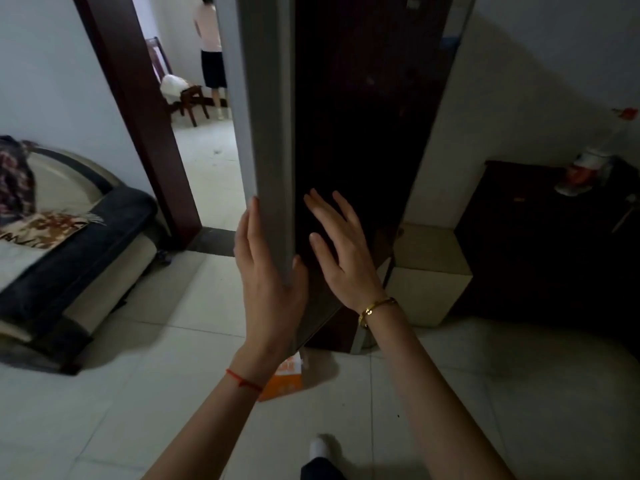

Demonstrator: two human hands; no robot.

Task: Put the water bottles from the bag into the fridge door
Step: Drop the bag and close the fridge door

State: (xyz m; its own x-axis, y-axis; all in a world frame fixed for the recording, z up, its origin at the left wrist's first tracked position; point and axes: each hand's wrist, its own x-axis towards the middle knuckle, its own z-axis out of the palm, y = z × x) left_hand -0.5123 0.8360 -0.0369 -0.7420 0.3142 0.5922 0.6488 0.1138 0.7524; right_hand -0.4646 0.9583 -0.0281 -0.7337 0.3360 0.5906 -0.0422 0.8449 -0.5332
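Note:
The tall fridge has a dark glossy front [363, 116] and a grey side edge [266, 133], and it stands straight ahead of me. My left hand [270, 278] wraps around the grey corner edge low down, with fingers on the grey side and thumb on the dark front. My right hand [343, 251] is flat with fingers spread, on or just off the dark front. An orange and white bag [285, 375] lies on the floor tiles below my left wrist, mostly hidden by my arm. No water bottles are visible.
A dark and beige sofa [79, 251] stands at the left. Beyond it an open doorway [204, 168] shows a wooden chair and a person standing in the far room. A beige box [429, 271] and a dark cabinet [540, 244] sit right of the fridge.

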